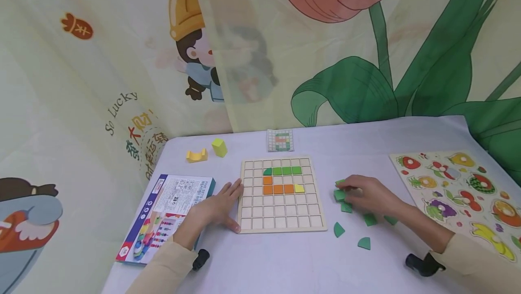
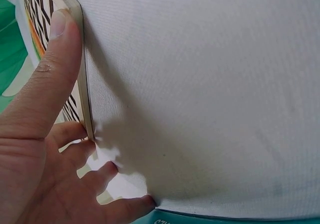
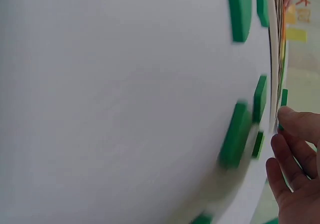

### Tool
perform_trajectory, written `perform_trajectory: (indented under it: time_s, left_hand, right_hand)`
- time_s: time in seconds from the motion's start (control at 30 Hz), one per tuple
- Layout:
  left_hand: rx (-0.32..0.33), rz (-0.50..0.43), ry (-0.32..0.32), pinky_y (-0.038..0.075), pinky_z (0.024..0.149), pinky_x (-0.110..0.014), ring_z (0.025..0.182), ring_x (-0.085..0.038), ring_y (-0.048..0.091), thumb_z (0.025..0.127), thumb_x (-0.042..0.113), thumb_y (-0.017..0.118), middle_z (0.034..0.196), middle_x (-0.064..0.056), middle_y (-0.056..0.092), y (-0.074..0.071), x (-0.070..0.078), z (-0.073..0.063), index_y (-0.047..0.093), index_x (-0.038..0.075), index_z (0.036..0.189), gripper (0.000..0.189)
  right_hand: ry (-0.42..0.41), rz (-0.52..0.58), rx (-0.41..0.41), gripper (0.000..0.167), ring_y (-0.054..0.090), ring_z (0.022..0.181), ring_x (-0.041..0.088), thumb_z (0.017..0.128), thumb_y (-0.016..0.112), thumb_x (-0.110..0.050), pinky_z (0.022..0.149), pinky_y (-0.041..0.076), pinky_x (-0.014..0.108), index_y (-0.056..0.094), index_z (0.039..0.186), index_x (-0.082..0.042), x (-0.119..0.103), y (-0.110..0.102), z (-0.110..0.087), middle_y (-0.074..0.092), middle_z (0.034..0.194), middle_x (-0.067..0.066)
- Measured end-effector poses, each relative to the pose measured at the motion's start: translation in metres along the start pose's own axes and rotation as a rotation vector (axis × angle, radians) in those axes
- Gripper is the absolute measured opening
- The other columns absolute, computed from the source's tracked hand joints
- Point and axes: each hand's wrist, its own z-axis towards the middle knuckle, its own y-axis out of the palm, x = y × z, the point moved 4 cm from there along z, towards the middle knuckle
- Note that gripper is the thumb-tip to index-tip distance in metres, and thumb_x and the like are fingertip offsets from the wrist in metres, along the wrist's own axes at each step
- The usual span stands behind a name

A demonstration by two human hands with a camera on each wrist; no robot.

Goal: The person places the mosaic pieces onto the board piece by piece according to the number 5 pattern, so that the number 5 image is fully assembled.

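Observation:
A square wooden grid board (image 1: 281, 221) lies mid-table. In it are a row of green squares (image 1: 286, 170) with a dark green rounded piece (image 1: 267, 172) at its left end, several orange pieces (image 1: 278, 189) and one yellow piece (image 1: 299, 188). My left hand (image 1: 220, 206) rests at the board's left edge, fingers spread, thumb (image 2: 62, 49) on the rim. To the right of the board, my right hand (image 1: 368, 194) pinches a small green block (image 3: 284, 98) between thumb and finger. Loose green blocks (image 1: 369, 219) lie under and around this hand, some partly hidden by it.
A small pattern card (image 1: 280, 140) lies behind the board. At the back left stand a yellow arch block (image 1: 197, 155) and a yellow-green block (image 1: 219, 147). A printed box (image 1: 163, 212) lies left, a fruit-picture sheet (image 1: 460, 194) right. Quarter-round green pieces (image 1: 338, 229) sit nearer the front.

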Motion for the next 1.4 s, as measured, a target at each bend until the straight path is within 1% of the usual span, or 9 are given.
perform_trajectory:
  time_s: [0.13,0.27,0.37,0.43,0.7,1.07,1.2,1.33,1.4]
  left_hand:
    - [-0.003,0.003,-0.002,0.026,0.118,-0.053,0.151,-0.035,0.008,0.068,0.033,0.087,0.165,-0.007,0.006,0.001,-0.001,0.0,0.019,0.009,0.155,0.113]
    - [0.003,0.0,-0.005,0.026,0.118,-0.052,0.152,-0.034,0.008,0.068,0.032,0.087,0.165,-0.006,0.007,0.001,0.0,0.0,0.019,0.01,0.155,0.113]
    - [0.011,-0.002,-0.001,0.027,0.118,-0.052,0.151,-0.034,0.008,0.068,0.032,0.087,0.165,-0.006,0.008,0.0,0.0,-0.001,0.02,0.009,0.155,0.112]
    - [0.013,-0.001,0.003,0.027,0.118,-0.053,0.151,-0.034,0.009,0.068,0.032,0.087,0.165,-0.007,0.008,0.0,0.001,-0.001,0.02,0.009,0.155,0.112]
    - [0.008,-0.007,-0.002,0.027,0.117,-0.054,0.151,-0.035,0.009,0.067,0.032,0.087,0.165,-0.008,0.008,-0.002,0.003,-0.003,0.021,0.008,0.155,0.113]
    - [0.015,-0.018,0.012,0.027,0.117,-0.053,0.151,-0.035,0.009,0.066,0.033,0.088,0.165,-0.007,0.008,0.001,0.0,-0.002,0.021,0.007,0.155,0.114]
    - [0.018,-0.02,0.013,0.027,0.117,-0.053,0.151,-0.035,0.009,0.065,0.033,0.088,0.165,-0.007,0.008,0.001,0.0,-0.001,0.021,0.007,0.155,0.114]
    - [0.019,-0.022,0.016,0.027,0.118,-0.052,0.151,-0.035,0.01,0.066,0.032,0.088,0.165,-0.007,0.009,0.0,0.001,-0.002,0.021,0.007,0.155,0.114]
    - [0.019,-0.024,0.017,0.027,0.118,-0.052,0.151,-0.035,0.01,0.066,0.032,0.088,0.165,-0.007,0.009,0.0,0.001,-0.003,0.021,0.007,0.155,0.114]
  right_hand:
    - [-0.065,0.033,-0.024,0.038,0.061,0.096,0.013,0.081,0.076,-0.008,0.084,0.056,0.032,0.069,0.117,-0.013,-0.025,0.013,0.019,0.07,0.109,-0.003]
    - [-0.126,0.056,-0.05,0.036,0.06,0.094,0.01,0.08,0.075,-0.006,0.082,0.055,0.027,0.07,0.115,-0.012,-0.045,0.029,0.032,0.07,0.108,-0.004]
    - [-0.143,0.062,-0.069,0.034,0.062,0.096,0.01,0.082,0.074,-0.007,0.084,0.055,0.025,0.071,0.115,-0.012,-0.055,0.041,0.039,0.07,0.109,-0.004]
    - [-0.137,0.058,-0.072,0.033,0.062,0.097,0.01,0.082,0.074,-0.008,0.084,0.055,0.025,0.071,0.114,-0.012,-0.059,0.046,0.041,0.069,0.109,-0.004]
    - [-0.127,0.027,-0.056,0.034,0.06,0.095,0.009,0.083,0.074,-0.009,0.083,0.055,0.026,0.07,0.116,-0.013,-0.064,0.051,0.044,0.069,0.11,-0.004]
    - [-0.118,0.053,-0.039,0.035,0.055,0.086,0.007,0.081,0.077,-0.012,0.076,0.052,0.02,0.07,0.115,-0.013,-0.064,0.052,0.044,0.068,0.107,-0.004]
    - [-0.11,0.056,-0.038,0.035,0.056,0.086,0.007,0.08,0.078,-0.012,0.076,0.052,0.02,0.07,0.114,-0.013,-0.064,0.053,0.044,0.068,0.107,-0.004]
    - [-0.079,0.061,-0.044,0.035,0.056,0.088,0.008,0.081,0.077,-0.012,0.078,0.053,0.021,0.07,0.115,-0.013,-0.062,0.051,0.043,0.068,0.108,-0.004]
    - [-0.064,0.058,-0.034,0.034,0.057,0.089,0.007,0.081,0.076,-0.011,0.079,0.053,0.022,0.071,0.115,-0.013,-0.058,0.047,0.041,0.069,0.107,-0.005]
